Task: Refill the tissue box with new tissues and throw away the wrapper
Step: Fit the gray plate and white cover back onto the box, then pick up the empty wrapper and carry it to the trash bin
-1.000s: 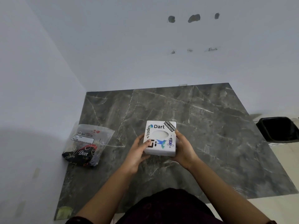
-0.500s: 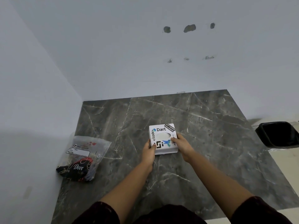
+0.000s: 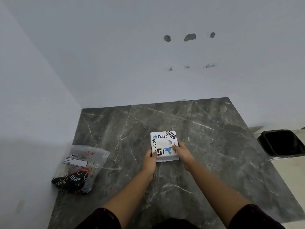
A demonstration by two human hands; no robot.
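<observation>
Resting on the marble bench (image 3: 214, 146), the sticker-covered tissue box (image 3: 163, 139) is gripped from both sides. The left hand (image 3: 149, 161) is curled round its near-left corner and the right hand (image 3: 182, 152) round its right edge, with both thumbs laid on top. A clear tissue wrapper (image 3: 79, 167) is seen well left of the left hand, and a black bin (image 3: 283, 142) well right of the right hand.

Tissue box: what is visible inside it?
Through the oval opening of the tissue box, only something white shows, probably tissue. The stickered top and walls hide the rest, so fullness cannot be told.
</observation>
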